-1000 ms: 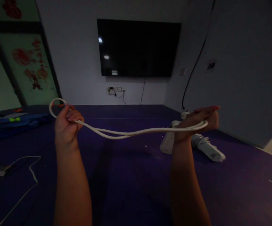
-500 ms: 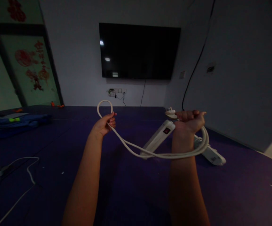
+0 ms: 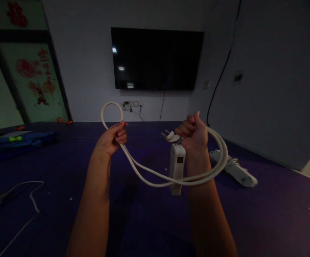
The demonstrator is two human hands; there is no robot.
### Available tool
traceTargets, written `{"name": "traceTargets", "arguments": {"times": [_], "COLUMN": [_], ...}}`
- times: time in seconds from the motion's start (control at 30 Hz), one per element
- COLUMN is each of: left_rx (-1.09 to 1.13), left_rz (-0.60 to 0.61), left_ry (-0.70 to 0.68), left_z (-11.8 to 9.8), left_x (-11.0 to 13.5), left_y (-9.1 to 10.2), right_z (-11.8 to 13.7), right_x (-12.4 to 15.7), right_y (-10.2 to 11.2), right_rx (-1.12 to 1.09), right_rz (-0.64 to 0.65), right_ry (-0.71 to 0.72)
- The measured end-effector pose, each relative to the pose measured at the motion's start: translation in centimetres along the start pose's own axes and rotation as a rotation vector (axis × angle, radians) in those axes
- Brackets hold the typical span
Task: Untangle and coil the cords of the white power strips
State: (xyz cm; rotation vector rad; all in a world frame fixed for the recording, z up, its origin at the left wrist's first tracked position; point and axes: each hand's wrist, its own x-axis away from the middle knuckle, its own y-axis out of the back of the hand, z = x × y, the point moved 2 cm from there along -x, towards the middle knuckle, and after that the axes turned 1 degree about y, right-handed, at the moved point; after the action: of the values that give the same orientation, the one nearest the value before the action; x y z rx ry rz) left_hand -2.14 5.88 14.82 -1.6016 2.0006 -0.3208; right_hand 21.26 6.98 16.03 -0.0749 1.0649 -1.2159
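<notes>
A white power cord [image 3: 155, 185] runs between my two hands in long loops. My left hand [image 3: 114, 137] is closed on the cord, and a small loop stands up above its fingers. My right hand [image 3: 194, 132] is closed around the cord's gathered coils, which bow out to the right and pass across the forearm. From the right fist a white plug [image 3: 171, 136] sticks out to the left, its pins pointing away. Just below it hangs a white power strip [image 3: 176, 167] with a dark red switch, nearly upright. Its upper end is close under the right fist.
A second white power strip [image 3: 239, 173], wrapped in its cord, lies on the purple surface [image 3: 144, 221] at right. A thin white cable [image 3: 33, 196] lies at left, with blue cloth [image 3: 34, 140] behind it. A TV [image 3: 157, 59] hangs on the far wall.
My right hand has turned and moved left and up. The hanging power strip has swung from slanted to nearly upright, and the plug has shifted left. My left hand has risen slightly with its loop.
</notes>
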Motion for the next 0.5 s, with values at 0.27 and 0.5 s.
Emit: {"name": "traceTargets", "arguments": {"times": [0.27, 0.5], "left_rx": [-0.006, 0.08], "left_rz": [0.004, -0.044], "left_ry": [0.069, 0.06], "left_z": [1.3, 1.7], "left_x": [-0.6, -0.5], "left_y": [-0.5, -1.7], "right_z": [-0.8, -2.2], "right_x": [0.7, 2.4], "right_y": [-1.1, -3.9], "right_rx": [0.058, -0.208], "right_rz": [0.154, 0.329], "right_ry": [-0.187, -0.521]}}
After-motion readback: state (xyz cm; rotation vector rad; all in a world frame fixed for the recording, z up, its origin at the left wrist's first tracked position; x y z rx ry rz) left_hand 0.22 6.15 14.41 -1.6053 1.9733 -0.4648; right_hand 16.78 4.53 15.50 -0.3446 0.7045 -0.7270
